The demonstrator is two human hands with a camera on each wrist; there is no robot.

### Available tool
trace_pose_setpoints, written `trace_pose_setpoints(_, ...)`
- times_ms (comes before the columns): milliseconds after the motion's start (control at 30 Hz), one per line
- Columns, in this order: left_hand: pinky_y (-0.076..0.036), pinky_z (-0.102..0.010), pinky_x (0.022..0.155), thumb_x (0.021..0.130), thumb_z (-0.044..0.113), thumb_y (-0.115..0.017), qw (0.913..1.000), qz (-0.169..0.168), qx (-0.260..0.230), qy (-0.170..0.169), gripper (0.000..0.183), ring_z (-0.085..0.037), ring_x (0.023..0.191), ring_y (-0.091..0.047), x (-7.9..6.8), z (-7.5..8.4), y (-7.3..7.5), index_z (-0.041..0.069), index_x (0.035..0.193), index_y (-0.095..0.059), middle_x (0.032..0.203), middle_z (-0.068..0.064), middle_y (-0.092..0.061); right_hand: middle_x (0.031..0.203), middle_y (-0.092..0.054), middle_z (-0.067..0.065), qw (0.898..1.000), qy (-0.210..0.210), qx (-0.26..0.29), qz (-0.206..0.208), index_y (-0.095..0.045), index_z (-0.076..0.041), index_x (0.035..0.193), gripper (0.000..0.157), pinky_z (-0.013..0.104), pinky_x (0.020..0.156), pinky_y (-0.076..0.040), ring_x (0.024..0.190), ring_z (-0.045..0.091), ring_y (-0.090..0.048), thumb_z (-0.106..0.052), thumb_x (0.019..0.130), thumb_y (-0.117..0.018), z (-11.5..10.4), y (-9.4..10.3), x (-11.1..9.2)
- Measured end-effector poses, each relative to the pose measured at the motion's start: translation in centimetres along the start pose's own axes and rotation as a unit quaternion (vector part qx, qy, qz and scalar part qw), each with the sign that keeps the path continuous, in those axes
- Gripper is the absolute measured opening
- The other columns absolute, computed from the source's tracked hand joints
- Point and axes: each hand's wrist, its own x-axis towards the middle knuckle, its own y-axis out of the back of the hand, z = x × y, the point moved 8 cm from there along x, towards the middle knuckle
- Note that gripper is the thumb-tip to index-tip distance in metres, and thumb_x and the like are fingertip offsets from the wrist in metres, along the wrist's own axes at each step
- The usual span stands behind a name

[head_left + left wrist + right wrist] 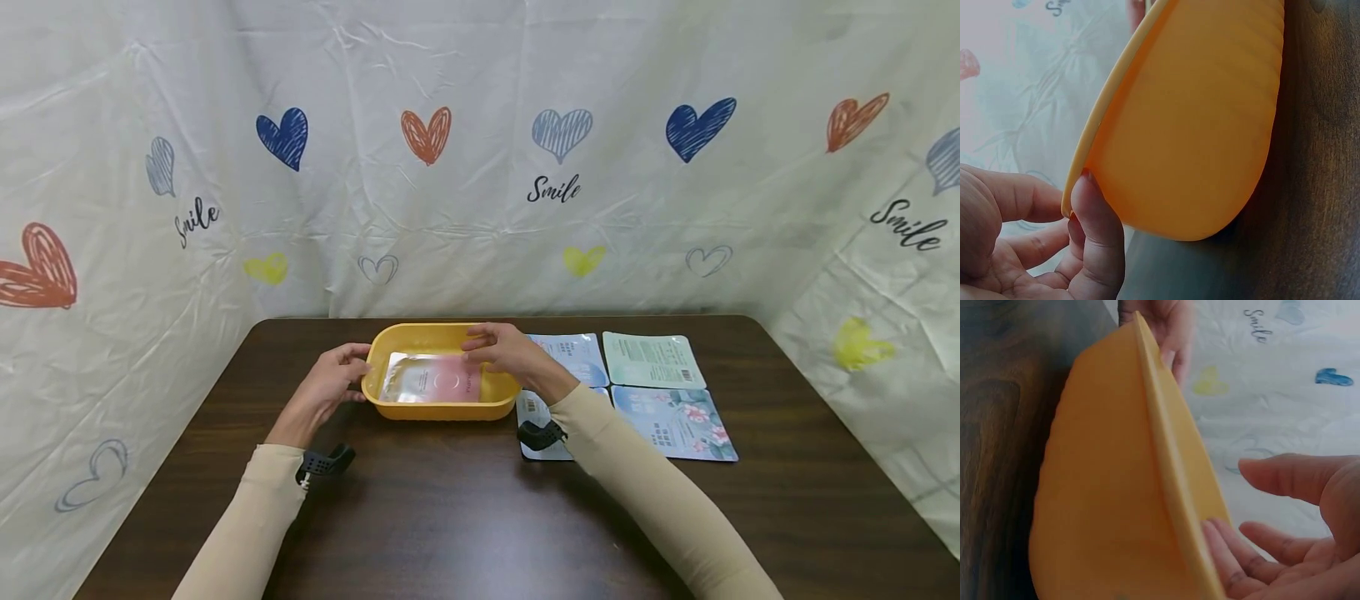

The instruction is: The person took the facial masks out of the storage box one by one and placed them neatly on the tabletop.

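Note:
A yellow plastic basin (pixel 442 411) stands on the table, with a pink and silver sheet mask packet (pixel 431 379) lying flat inside. My left hand (pixel 324 387) holds the basin's left end. In the left wrist view, thumb and fingers of the left hand (pixel 1094 244) pinch the rim of the basin (pixel 1191 125). Over the basin's right end, my right hand (pixel 513 350) reaches in, fingertips by the packet's right edge. The right wrist view shows that hand (pixel 1291 550) with thumb spread apart and fingers over the rim of the basin (pixel 1097 462), gripping nothing visible.
Several more packets lie flat to the basin's right: a pale green packet (pixel 652 360), a blue floral packet (pixel 675 423) and others partly hidden by the right arm. Behind the brown table (pixel 420 508) hangs a white curtain (pixel 480 217) printed with hearts.

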Motion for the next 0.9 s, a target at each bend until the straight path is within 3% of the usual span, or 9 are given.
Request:
trace_pose_setpoints(367, -0.06, -0.029, 0.067, 0.102, 0.01, -0.053, 1.0, -0.001, -0.001, 0.001, 0.046, -0.029, 0.096, -0.061, 0.0, -0.1, 0.1, 0.004, 0.148, -0.047, 0.123, -0.023, -0.055, 0.141, -0.057, 0.018, 0.998, -0.04, -0.009, 0.04, -0.055, 0.0, 0.141, 0.053, 0.046, 0.107, -0.048, 0.125, 0.032, -0.056, -0.009, 0.092, -0.071, 1.2, -1.5, 1.3)
trace_pose_setpoints(667, -0.059, -0.029, 0.067, 0.102, 0.01, -0.053, 1.0, 0.001, -0.001, 0.005, 0.048, -0.03, 0.097, -0.061, -0.2, 0.3, 0.1, 0.005, 0.149, -0.046, 0.125, -0.022, -0.054, 0.141, -0.056, 0.017, 0.994, 0.03, -0.015, 0.108, -0.064, 0.002, 0.128, 0.04, 0.043, 0.102, -0.053, 0.134, 0.035, -0.05, 0.0, 0.089, -0.071, 0.0, -0.8, 0.5)
trace_pose_setpoints(800, -0.06, -0.029, 0.067, 0.103, 0.011, -0.052, 1.0, -0.001, -0.001, 0.01, 0.048, -0.031, 0.098, -0.059, -0.1, 0.3, 0.0, 0.005, 0.15, -0.045, 0.127, -0.023, -0.053, 0.144, -0.051, 0.021, 0.993, 0.026, 0.003, 0.111, -0.06, 0.004, 0.13, 0.042, 0.044, 0.102, -0.053, 0.137, 0.037, -0.046, 0.001, 0.089, -0.069, 0.0, -1.0, 0.3)
trace_pose_setpoints(900, -0.06, -0.028, 0.067, 0.102, 0.011, -0.052, 0.9999, 0.0, 0.0, 0.011, 0.048, -0.031, 0.098, -0.059, -0.1, 0.1, 0.0, 0.005, 0.15, -0.045, 0.126, -0.023, -0.053, 0.147, -0.047, 0.026, 0.995, -0.001, 0.027, 0.094, -0.049, 0.006, 0.142, 0.054, 0.044, 0.1, -0.053, 0.132, 0.038, -0.052, 0.001, 0.091, -0.067, 0.4, -1.4, 0.6)
